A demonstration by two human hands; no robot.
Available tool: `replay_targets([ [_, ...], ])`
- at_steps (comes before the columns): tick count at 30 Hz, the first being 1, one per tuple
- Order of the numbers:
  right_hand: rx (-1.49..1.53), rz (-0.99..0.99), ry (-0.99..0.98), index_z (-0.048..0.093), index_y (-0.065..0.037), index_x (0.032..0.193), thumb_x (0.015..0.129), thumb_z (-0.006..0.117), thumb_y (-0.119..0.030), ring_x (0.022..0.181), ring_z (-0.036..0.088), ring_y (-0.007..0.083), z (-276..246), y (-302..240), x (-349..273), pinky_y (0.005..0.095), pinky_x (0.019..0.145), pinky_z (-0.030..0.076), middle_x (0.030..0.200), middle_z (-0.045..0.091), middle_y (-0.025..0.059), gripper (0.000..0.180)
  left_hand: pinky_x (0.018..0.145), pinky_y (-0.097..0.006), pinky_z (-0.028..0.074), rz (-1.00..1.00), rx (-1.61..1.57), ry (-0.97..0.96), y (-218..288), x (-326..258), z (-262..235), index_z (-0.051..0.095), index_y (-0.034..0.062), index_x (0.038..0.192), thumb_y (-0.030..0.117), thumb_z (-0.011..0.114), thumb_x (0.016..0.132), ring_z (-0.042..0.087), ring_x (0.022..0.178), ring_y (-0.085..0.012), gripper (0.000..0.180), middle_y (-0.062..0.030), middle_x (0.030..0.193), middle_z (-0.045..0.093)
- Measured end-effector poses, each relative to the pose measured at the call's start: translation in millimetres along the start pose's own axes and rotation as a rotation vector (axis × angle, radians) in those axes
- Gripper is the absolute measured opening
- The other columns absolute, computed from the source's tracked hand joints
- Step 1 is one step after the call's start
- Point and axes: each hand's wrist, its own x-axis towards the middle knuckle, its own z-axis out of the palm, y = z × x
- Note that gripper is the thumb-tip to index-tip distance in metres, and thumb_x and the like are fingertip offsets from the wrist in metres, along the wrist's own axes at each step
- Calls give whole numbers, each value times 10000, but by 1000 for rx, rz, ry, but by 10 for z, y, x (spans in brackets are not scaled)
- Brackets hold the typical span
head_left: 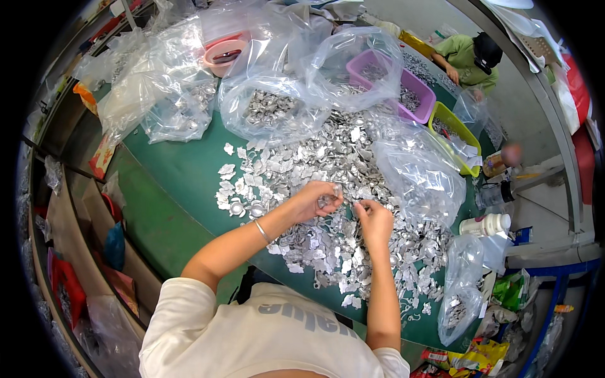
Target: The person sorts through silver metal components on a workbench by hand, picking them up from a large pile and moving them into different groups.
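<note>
My left hand (316, 200) is curled around a few small silver metal pieces (326, 201), partly hidden by the fingers. Just to its right, my right hand (377, 223) has its thumb and forefinger pinched together; whatever they hold is too small to make out. The two hands are close but apart, over a broad heap of flat, irregular silver metal pieces (302, 167). This heap spreads across a green tabletop (183, 183) and reaches under both wrists.
Clear plastic bags (419, 173) surround the heap, one holding metal pieces (270, 107). Beyond are a pink bowl (225, 55), purple baskets (416, 94) and a yellow-green basket (457, 135). A white bottle (485, 225) lies at right. Another person (469, 60) works at far right.
</note>
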Motion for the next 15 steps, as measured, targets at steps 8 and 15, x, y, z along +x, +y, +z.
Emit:
replay_targets([
  [8,-275,-102,121,645,-34,743,761,681,-263,525,608,273,137,-1,27,360,488,467,632,637,92,233,421,-241,327,168,530,162,-21,-10,78,640,-4,881,157,576,786,489,530,-107,198,-62,775,604],
  [15,1728,409,-183,594,-15,892,840,590,-178,431,380,86,-274,70,-132,220,372,289,554,474,-14,172,577,-410,495,526,1874,215,-282,95,157,641,52,747,176,611,777,627,656,-301,131,-111,778,606],
])
